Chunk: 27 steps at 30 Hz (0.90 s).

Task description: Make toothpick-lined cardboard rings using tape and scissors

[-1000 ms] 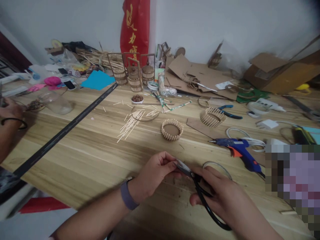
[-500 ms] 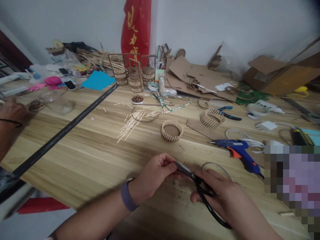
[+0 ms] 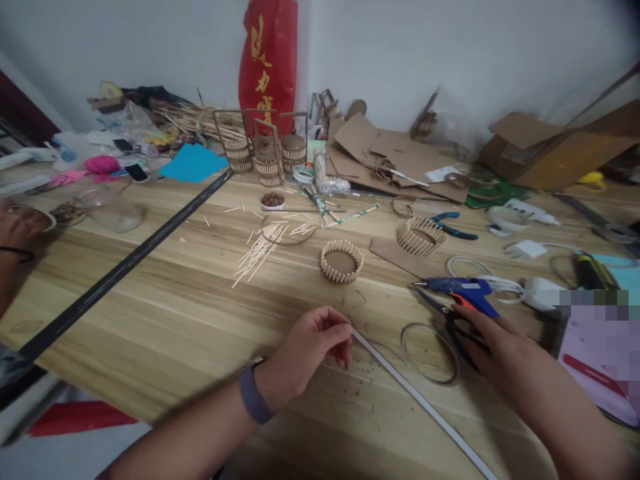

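My left hand (image 3: 325, 343) is closed, pinching the end of a long, thin, pale strip (image 3: 417, 395) between thumb and fingers. The strip slants down to the lower right edge of view. At the right, my right hand (image 3: 493, 340) has its fingers on the black handles of a pair of scissors (image 3: 453, 321), whose blades point up and left, close to the blue hot glue gun (image 3: 463, 288). A thin hoop (image 3: 403, 350) lies on the table between my hands. Beyond them stands a round brown base ringed with short wooden pegs (image 3: 342, 277).
A second pegged ring (image 3: 420, 241) is beside blue-handled pliers (image 3: 455, 230). Thin wooden sticks (image 3: 260, 253) lie scattered left of centre. Small finished baskets (image 3: 269, 170) stand farther back. Another person's hand (image 3: 23, 227) is at the left edge, near a glass jar (image 3: 107, 208).
My right hand has moved right with the scissors, away from my left hand to the glue gun. The pale strip now shows along its length. My left hand has hardly moved.
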Each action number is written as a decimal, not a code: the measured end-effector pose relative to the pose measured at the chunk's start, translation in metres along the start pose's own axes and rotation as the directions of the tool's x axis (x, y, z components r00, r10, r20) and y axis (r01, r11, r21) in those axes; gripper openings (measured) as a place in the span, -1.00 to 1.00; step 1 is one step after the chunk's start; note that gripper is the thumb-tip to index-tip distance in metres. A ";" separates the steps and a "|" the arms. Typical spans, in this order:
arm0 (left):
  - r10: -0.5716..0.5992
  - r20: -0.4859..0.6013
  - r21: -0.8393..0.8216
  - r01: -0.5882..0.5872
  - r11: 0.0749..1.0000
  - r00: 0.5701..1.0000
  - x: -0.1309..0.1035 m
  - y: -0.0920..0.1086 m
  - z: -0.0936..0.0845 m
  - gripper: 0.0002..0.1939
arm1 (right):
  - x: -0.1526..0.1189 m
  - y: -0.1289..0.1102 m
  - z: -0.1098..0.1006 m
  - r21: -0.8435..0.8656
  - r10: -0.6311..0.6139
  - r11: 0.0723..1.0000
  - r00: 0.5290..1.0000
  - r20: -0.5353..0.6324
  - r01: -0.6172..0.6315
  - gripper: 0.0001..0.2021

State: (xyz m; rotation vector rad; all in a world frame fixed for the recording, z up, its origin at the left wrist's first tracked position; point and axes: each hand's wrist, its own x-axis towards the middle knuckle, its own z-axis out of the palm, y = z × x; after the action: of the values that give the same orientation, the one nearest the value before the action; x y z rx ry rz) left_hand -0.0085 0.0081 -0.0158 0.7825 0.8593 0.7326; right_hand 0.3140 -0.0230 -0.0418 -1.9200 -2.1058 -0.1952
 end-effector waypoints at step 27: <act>-0.060 0.171 0.498 -0.033 0.866 0.983 -0.015 -0.003 0.005 -0.93 | 0.003 -0.154 -0.038 0.672 -0.124 0.716 0.913 0.390 -0.189 -0.70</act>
State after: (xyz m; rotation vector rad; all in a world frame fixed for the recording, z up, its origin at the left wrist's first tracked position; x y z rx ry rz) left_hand -0.0105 -0.0069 -0.0106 1.2867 0.8976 0.4128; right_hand 0.1654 -0.0470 0.0091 -1.5815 -1.9326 0.9774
